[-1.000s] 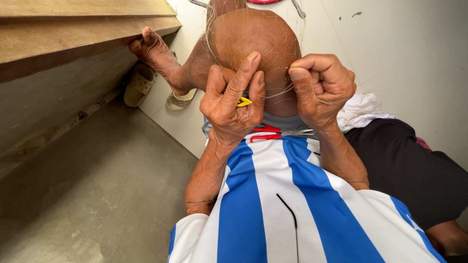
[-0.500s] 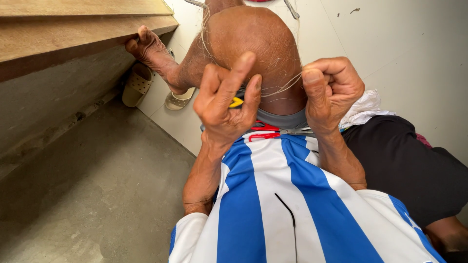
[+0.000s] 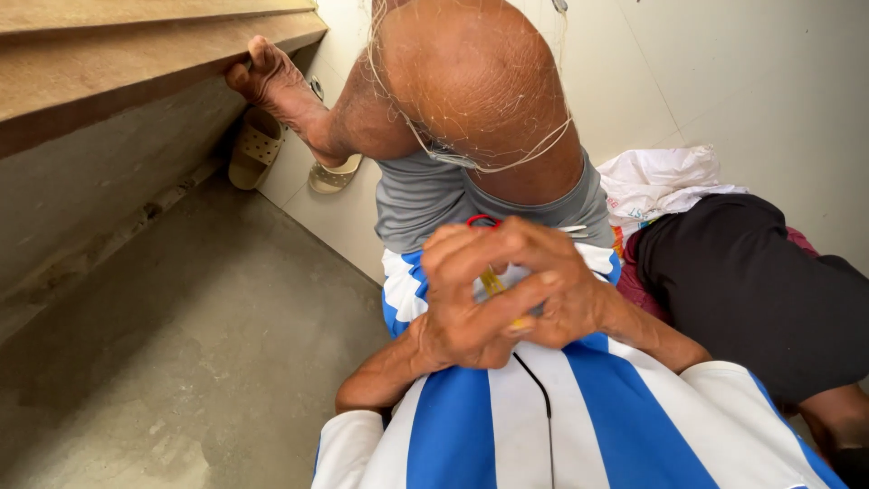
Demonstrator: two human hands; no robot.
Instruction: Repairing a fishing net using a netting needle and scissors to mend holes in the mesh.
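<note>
My left hand and my right hand are pressed together in front of my blue-and-white striped shirt, fingers overlapping. Both are closed around a small yellow tool, of which only slivers show between the fingers. Just beyond them my bent knee rises, with a fine pale net draped over it and a thicker cord edging it. My bare foot is braced against the edge of a wooden step. A red loop shows just above my knuckles.
Two beige sandals lie by the white wall. Grey concrete floor spreads to the left. A crumpled white cloth and a person's leg in black clothing are close on my right.
Both hands have dropped from the net on my knee down to my chest and come together. The view has tilted, so the knee now sits higher.
</note>
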